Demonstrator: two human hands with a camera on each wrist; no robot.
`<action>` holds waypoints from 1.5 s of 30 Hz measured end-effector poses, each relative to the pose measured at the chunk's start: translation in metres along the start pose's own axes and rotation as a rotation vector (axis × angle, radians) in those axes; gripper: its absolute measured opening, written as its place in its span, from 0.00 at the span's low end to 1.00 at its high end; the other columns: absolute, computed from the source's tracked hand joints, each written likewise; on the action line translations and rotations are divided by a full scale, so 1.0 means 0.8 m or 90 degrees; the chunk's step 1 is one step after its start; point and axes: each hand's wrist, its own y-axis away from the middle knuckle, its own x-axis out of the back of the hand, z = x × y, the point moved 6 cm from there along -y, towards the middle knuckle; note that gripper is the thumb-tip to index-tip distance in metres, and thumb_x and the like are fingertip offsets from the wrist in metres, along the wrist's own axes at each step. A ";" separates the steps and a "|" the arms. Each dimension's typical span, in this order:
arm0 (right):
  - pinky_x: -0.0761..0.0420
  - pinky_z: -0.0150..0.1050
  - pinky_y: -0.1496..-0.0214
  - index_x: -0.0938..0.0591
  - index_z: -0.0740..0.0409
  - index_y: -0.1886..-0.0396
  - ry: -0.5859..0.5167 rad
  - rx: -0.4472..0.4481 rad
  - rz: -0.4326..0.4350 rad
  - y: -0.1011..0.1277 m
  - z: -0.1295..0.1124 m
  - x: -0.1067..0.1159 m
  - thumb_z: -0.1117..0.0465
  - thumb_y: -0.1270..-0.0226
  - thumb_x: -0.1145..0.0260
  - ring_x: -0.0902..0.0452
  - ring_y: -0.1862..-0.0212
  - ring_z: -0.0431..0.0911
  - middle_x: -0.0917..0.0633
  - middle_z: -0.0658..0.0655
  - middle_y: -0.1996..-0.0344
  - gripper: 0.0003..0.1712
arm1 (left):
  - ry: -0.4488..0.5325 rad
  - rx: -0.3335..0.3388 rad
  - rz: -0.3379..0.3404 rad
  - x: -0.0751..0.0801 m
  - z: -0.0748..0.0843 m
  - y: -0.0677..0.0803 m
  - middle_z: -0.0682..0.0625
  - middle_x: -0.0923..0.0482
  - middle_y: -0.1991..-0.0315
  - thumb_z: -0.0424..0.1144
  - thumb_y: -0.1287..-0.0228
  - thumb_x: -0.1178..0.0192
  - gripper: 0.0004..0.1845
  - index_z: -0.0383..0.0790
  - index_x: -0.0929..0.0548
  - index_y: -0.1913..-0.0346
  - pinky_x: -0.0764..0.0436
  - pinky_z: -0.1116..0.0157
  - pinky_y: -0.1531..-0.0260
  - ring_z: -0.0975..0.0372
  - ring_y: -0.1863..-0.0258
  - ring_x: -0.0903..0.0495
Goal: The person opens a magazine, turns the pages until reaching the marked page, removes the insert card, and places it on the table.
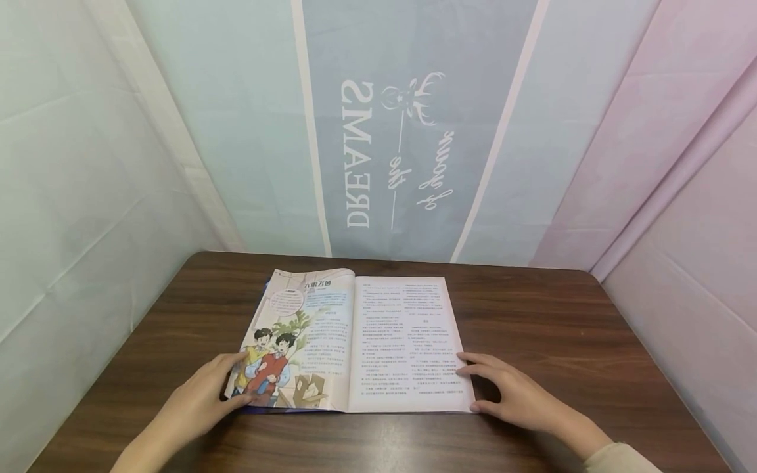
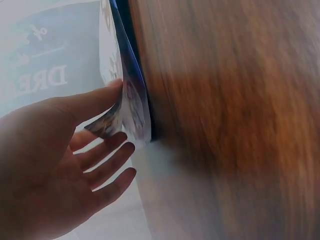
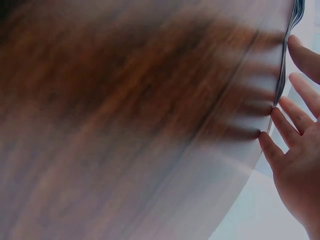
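magazine (image 1: 355,341): light, floppy pages; take by near corners
left hand (image 1: 204,394): flat, lifting left corner
right hand (image 1: 520,394): flat at right edge
counter (image 1: 562,328): wood

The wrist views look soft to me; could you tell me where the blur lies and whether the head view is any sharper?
Left wrist view: the table is smeared, the left hand fairly clear. Right wrist view: the wood streaks and the right hand is soft. Head view: the magazine is sharp, its small text unreadable; the walls bend.
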 end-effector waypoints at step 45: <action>0.34 0.23 0.36 0.16 0.48 0.54 -0.026 0.066 0.136 -0.022 -0.023 0.032 0.60 0.48 0.21 0.23 0.42 0.49 0.18 0.51 0.46 0.21 | -0.035 -0.067 0.005 0.010 0.013 0.003 0.47 0.21 0.43 0.48 0.46 0.26 0.26 0.45 0.17 0.44 0.20 0.44 0.51 0.47 0.43 0.22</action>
